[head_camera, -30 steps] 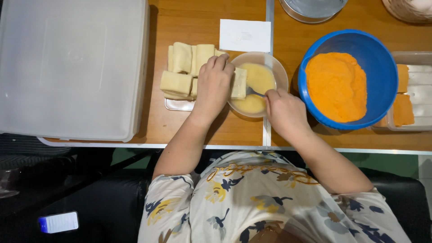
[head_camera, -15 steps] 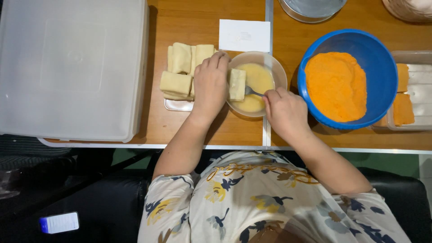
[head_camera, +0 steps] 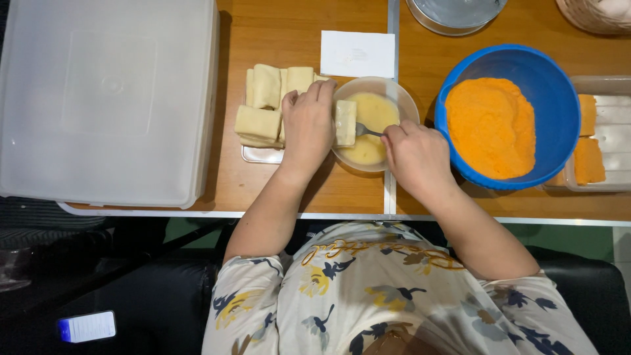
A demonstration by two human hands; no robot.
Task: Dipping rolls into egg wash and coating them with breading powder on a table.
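My left hand holds a pale rectangular dough roll at the left edge of a small clear bowl of yellow beaten egg. Its fingers reach over the bowl's rim. My right hand is closed on the handle of a metal fork, whose tines lie in the egg beside the roll. Several more pale rolls are stacked on a small tray just left of the bowl.
A blue bowl of orange breadcrumbs stands to the right, then a clear tray with orange-coated rolls. A big translucent lidded box fills the left. A white paper card and a metal pot lie beyond. A phone rests low left.
The roll in my left hand has gone slightly deeper into the egg bowl. My right hand with the fork has shifted a little toward it.
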